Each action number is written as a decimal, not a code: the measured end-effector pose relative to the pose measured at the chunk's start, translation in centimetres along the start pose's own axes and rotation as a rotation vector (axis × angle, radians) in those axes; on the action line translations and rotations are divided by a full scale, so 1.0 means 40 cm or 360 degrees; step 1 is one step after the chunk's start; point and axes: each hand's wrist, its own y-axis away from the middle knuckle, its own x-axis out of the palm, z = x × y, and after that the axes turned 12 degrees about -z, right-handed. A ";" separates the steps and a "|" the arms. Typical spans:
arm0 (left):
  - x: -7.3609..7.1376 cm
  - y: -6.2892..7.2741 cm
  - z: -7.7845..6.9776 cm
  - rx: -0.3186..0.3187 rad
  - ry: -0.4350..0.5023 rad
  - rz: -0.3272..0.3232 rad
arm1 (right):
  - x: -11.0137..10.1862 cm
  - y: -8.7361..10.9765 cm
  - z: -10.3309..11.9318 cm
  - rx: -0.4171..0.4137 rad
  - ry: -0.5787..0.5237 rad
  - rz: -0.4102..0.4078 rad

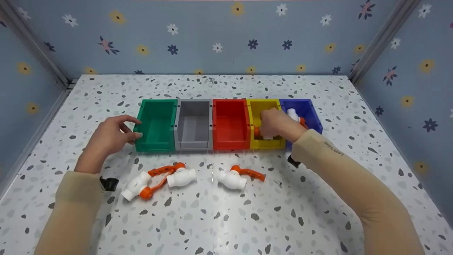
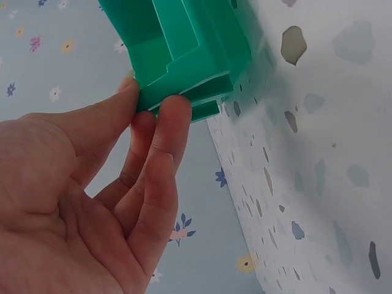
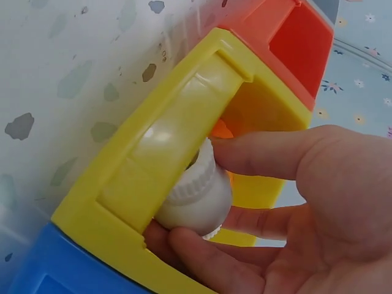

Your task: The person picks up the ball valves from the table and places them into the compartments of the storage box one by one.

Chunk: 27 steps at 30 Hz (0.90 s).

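The right hand grips a white valve in the yellow bin, probably light, stiff, best held round its body; the left hand pinches the green bin.

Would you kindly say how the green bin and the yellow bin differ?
The green bin stands leftmost; the yellow bin, second from right. The left hand pinches the green bin's edge; the right hand holds a white valve inside the yellow bin. Both are open-topped.
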 end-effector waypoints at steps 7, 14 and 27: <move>0.004 -0.002 0.001 0.0017 0.0006 -0.0009 | -0.002 -0.011 0.002 0.0044 0.0073 0.0109; 0.003 -0.003 0.000 0.0002 -0.0012 -0.0017 | -0.010 -0.013 0.005 0.0019 0.0119 0.0079; 0.002 -0.001 0.001 -0.0019 0.0001 -0.0012 | -0.023 0.004 0.009 0.0072 -0.0013 -0.0010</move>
